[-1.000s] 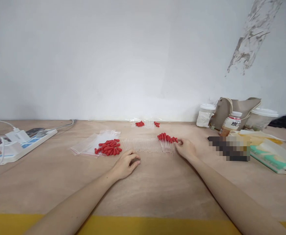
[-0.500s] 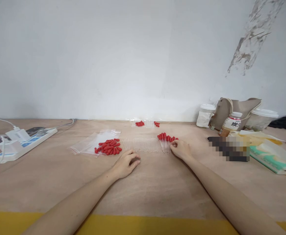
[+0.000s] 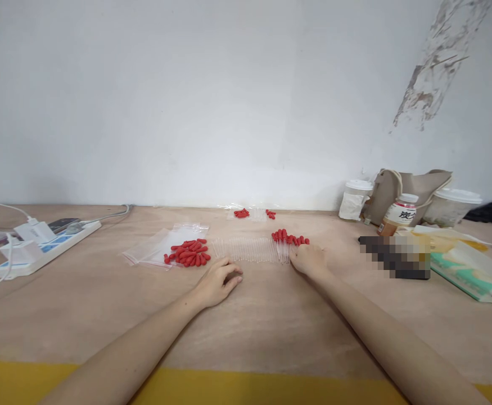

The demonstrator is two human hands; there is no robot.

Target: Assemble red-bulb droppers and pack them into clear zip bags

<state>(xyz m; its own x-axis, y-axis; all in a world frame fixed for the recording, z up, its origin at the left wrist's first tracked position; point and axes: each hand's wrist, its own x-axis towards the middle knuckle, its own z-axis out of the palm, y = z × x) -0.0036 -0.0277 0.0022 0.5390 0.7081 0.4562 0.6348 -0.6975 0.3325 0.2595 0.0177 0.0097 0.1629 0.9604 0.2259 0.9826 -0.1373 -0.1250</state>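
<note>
My left hand (image 3: pixel 218 283) rests on the table with its thumb apart from its bent fingers and holds nothing. Just beyond it lie a heap of red rubber bulbs (image 3: pixel 189 253) and a row of thin clear tubes (image 3: pixel 246 250). My right hand (image 3: pixel 310 260) is at the right end of that row, fingers curled in against the droppers. These droppers (image 3: pixel 283 243) are clear tubes with red bulbs on their far ends, lying side by side. The back of the hand hides its fingertips, so what they grip cannot be made out.
Clear zip bags (image 3: pixel 157 247) lie left of the heap. Small bags with red bulbs (image 3: pixel 241 214) are by the wall. A power strip (image 3: pixel 47 250) with cables is at left. A bottle (image 3: pixel 398 215), lidded cups (image 3: pixel 355 198) and a tissue pack (image 3: pixel 469 273) stand or lie at right.
My right hand has shifted slightly nearer and turned, its fingers curling lower along the droppers, away from the rightmost red bulbs. My left hand has stayed in place.
</note>
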